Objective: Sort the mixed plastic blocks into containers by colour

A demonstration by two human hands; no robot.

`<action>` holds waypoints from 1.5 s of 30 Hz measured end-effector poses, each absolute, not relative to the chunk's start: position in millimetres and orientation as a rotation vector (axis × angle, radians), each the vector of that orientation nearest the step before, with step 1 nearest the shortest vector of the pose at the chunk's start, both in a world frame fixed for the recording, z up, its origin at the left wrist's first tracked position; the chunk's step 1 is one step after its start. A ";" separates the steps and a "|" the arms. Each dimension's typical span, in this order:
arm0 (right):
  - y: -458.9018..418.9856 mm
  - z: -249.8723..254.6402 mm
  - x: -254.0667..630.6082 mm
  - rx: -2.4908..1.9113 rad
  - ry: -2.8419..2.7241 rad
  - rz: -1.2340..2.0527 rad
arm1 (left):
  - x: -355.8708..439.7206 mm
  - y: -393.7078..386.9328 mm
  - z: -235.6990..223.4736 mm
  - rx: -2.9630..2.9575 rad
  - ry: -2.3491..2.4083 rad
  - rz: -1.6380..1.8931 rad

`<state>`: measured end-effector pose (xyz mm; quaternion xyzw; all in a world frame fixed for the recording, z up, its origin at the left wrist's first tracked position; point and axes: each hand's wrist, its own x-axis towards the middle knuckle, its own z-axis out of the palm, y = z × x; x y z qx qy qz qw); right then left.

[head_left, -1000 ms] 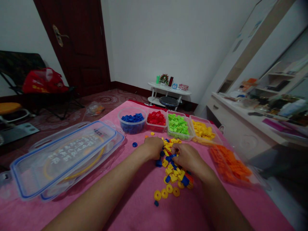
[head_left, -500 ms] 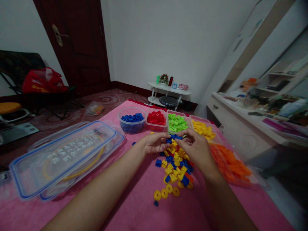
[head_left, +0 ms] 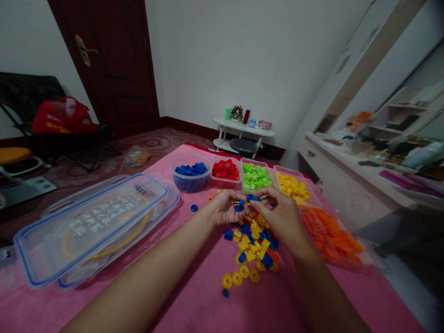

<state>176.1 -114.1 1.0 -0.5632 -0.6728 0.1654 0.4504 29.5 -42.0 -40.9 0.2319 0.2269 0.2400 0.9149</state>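
My left hand (head_left: 225, 209) is turned partly palm up with curled fingers, closed on small blue toy-block pieces (head_left: 239, 206). Just beside it, my right hand (head_left: 281, 212) pinches another blue toy block (head_left: 254, 198) between thumb and fingers. Both hands hover over a mixed pile of yellow toy blocks (head_left: 255, 249), with blue, red and orange ones among them. Several yellow rings (head_left: 237, 278) and a small dark blue piece (head_left: 225, 292) lie at the pile's near end. A blue wheel-like piece (head_left: 194, 208) rests on the cloth left of my left hand.
Tubs of blue blocks (head_left: 190, 170), red blocks (head_left: 225, 170), lime green blocks (head_left: 255, 175) and yellow blocks (head_left: 293, 186) line the far side of the pink cloth (head_left: 194, 286). Orange blocks (head_left: 333, 238) fill a box at right. Clear lids (head_left: 100, 222) are stacked at left.
The blue pieces between my fingers have come apart, with some in the left hand and one in the right. My left hand has turned slightly palm up.
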 end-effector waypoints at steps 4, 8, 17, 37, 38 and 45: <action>-112.4 -1.4 179.6 -1.375 -1.721 0.310 | 28.9 -45.6 -35.0 0.461 0.493 0.464; -110.7 -3.8 180.9 -1.361 -1.746 0.254 | 29.6 -45.6 -35.2 0.469 0.457 0.441; -109.9 -4.4 182.4 -1.381 -1.678 0.267 | 29.3 -43.4 -31.9 0.530 0.484 0.439; -111.0 -33.6 150.7 -1.424 -2.140 0.400 | -45.2 -1.9 -6.4 2.133 1.597 1.301; -110.5 -36.8 150.0 -1.420 -2.175 0.380 | -43.3 -5.3 -2.5 2.186 1.579 1.213; -106.8 -55.1 144.5 -1.285 -2.373 0.324 | -36.1 -31.7 12.1 2.412 1.551 0.103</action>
